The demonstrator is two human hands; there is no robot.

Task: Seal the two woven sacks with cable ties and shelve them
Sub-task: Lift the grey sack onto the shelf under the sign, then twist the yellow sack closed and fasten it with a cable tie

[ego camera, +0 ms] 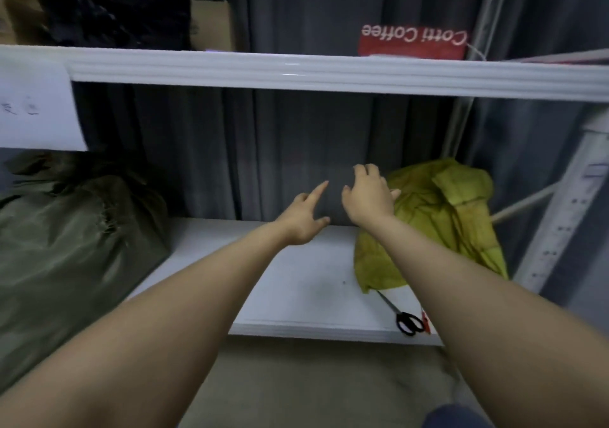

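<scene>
Evidently both sacks are on the lower shelf [296,282], so the job looks close to done, judging by how they lie; the dark green sack [66,230] fills the left of the frame, bulging, its mouth gathered in a bunch at the top, while the smaller yellow-green sack [438,220] slumps at right of centre against the grey curtain [280,151]; no cable tie can be made out on either, so whether they are sealed cannot be told. Both bare arms stretch over the shelf board into the gap between the sacks; the left hand [306,216] hangs with its grip apart, fingers spread and the forefinger pointing ahead, holding nothing; the right hand [369,197] sits at the yellow-green sack's left edge, grip loose and apart, fingers lightly bent and clamped on nothing, probably to nudge or steady the slack cloth so that it stays upright at the back; whether it touches the sack is unclear. Scissors [407,319] lie near the shelf's front edge, just below that sack's corner, and could be knocked off by the right forearm. Above, the white upper shelf beam [296,71] limits headroom; on it at upper right sits a red bag [412,40] printed Cotti Coffee; a paper label [33,111] hangs at upper left.
</scene>
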